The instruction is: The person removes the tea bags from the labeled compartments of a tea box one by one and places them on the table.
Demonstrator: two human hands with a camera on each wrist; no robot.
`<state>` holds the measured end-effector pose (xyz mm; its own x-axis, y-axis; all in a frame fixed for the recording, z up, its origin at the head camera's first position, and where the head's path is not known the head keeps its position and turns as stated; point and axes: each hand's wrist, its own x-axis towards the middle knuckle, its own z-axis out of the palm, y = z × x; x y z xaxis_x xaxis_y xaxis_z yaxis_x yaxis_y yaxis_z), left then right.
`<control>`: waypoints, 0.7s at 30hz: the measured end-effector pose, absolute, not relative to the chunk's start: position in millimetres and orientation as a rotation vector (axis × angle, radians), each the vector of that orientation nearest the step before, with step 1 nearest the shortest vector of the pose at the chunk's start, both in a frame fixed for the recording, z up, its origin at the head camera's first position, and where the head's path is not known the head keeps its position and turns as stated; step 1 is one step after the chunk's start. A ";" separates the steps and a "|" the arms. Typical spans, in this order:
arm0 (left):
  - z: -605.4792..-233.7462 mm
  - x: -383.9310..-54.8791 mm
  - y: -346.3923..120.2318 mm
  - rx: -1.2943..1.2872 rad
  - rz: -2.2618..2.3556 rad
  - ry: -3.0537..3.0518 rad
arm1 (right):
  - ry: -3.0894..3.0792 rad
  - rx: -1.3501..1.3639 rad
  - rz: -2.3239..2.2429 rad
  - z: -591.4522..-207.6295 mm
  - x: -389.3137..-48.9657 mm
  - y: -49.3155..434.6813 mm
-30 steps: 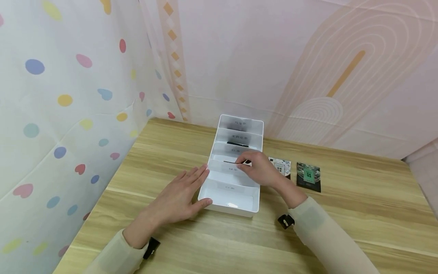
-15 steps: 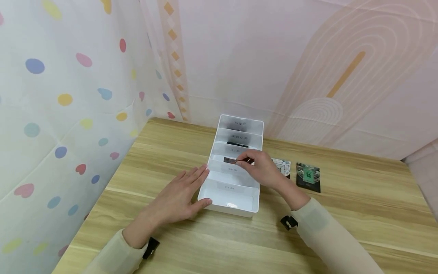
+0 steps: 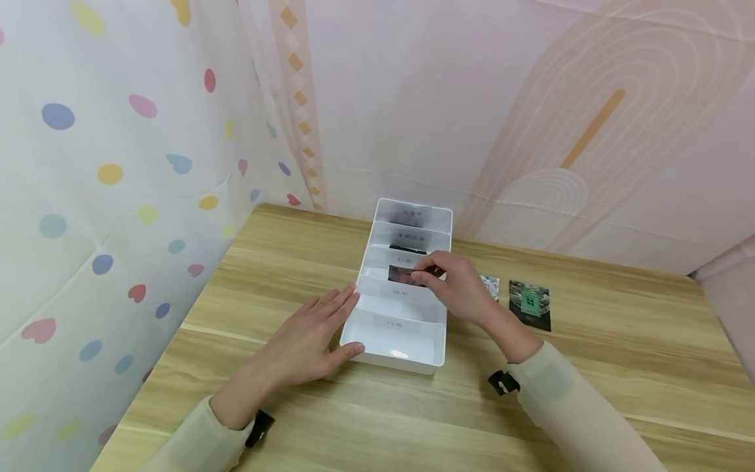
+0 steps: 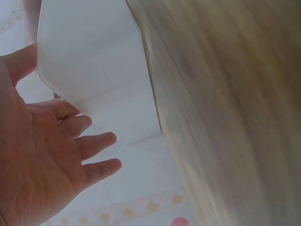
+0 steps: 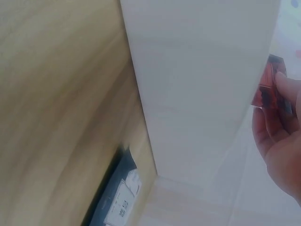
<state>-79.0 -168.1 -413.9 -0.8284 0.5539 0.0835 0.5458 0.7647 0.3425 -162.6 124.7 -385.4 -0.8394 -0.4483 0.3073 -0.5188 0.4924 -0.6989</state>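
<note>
A white box (image 3: 392, 364) with several labelled compartments in a row stands on the table. My left hand (image 3: 309, 337) lies along its near left edge, fingers extended and touching the rim; the left wrist view shows those fingers spread beside the wall. Between thumb and fingers, my right hand (image 3: 460, 288) pinches a flat dark red packet (image 3: 400, 274) over the middle compartments. In the right wrist view the packet (image 5: 267, 87) looks red and black, just above the rim. Another dark flat item (image 3: 408, 249) is in a compartment farther back.
To the right of the box lie a packet with a white patterned front (image 3: 491, 287), partly hidden by my right hand, and a black packet with a green label (image 3: 530, 305). Patterned cloth (image 3: 377, 118) hangs behind the wooden table (image 3: 613, 367).
My right hand has shifted slightly right and away from me. The packet, first seen as a thin dark edge, now shows more of its face. My left hand stays in place.
</note>
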 end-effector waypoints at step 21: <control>-414.8 -78.8 -167.7 0.901 0.565 2.918 | -2.541 0.795 1.211 -367.4 -157.6 147.7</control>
<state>-78.8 -167.7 -414.8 -0.8310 0.5516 0.0714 0.5384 0.7656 0.3522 -157.6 147.7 -367.4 -0.8305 -0.3775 0.4095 -0.5558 0.5154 -0.6523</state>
